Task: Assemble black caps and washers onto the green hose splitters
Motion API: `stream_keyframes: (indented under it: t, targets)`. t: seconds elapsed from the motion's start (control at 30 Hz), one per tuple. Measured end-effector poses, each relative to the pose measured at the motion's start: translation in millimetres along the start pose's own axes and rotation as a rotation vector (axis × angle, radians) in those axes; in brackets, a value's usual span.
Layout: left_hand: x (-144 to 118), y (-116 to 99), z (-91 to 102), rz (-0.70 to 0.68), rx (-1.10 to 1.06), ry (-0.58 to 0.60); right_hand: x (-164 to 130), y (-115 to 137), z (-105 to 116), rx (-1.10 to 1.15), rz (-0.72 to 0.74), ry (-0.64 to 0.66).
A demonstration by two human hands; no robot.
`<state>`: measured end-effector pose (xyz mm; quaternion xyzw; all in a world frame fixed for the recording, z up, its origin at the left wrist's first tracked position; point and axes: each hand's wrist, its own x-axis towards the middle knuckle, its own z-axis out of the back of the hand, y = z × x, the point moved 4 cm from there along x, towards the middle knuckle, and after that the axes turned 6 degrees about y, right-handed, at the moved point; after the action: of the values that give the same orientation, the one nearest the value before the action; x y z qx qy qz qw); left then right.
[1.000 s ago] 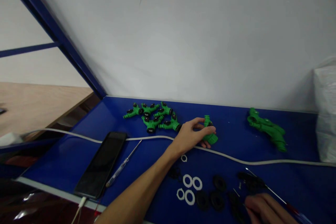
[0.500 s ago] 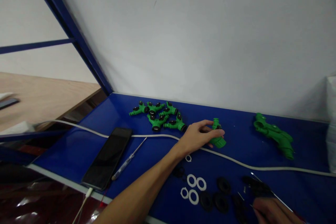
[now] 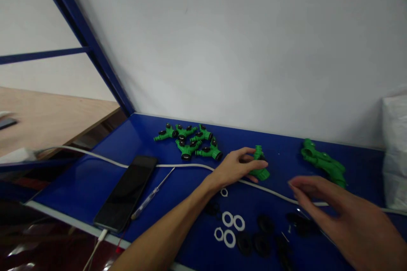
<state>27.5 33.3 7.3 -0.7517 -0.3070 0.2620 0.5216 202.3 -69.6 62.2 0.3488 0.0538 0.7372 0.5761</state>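
My left hand [image 3: 233, 167] reaches across the blue table [image 3: 95, 169] and grips a green plastic hose connector [image 3: 260, 165] that rests on the surface just beyond a white cable [image 3: 178, 165]. My right hand [image 3: 343, 216] hovers blurred over the table's right side with fingers apart, holding nothing, above several black rings [image 3: 263, 237] and small dark parts. White rings [image 3: 230, 226] lie near my left forearm.
A cluster of green connectors [image 3: 189, 142] sits at the back by the wall; another green pile [image 3: 322, 163] lies at the right. A black phone [image 3: 125, 192] and a screwdriver [image 3: 151, 197] lie at the left. A white bag [image 3: 396, 152] stands at far right.
My right hand has risen from the bottom edge and moved up and left over the black parts. My left hand stays on the green connector.
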Motion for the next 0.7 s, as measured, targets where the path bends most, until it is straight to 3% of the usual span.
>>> stream_keyframes:
  t: [0.13,0.23,0.47,0.7]
  targets:
    - [0.1,-2.0,3.1,-0.016,0.024,-0.061,55.7,9.1,-16.2,0.338,-0.109,0.156]
    - [1.1,-1.8,5.2,-0.022,0.029,-0.071,71.8,5.5,-29.2,0.549,-0.169,0.142]
    - [0.7,-4.2,6.8,-0.054,0.073,-0.089,60.0,-11.6,-37.8,0.723,-0.334,0.117]
    - [-0.7,-9.3,0.8,-0.008,-0.007,-0.019,54.7,-19.8,-38.1,0.837,-0.364,0.098]
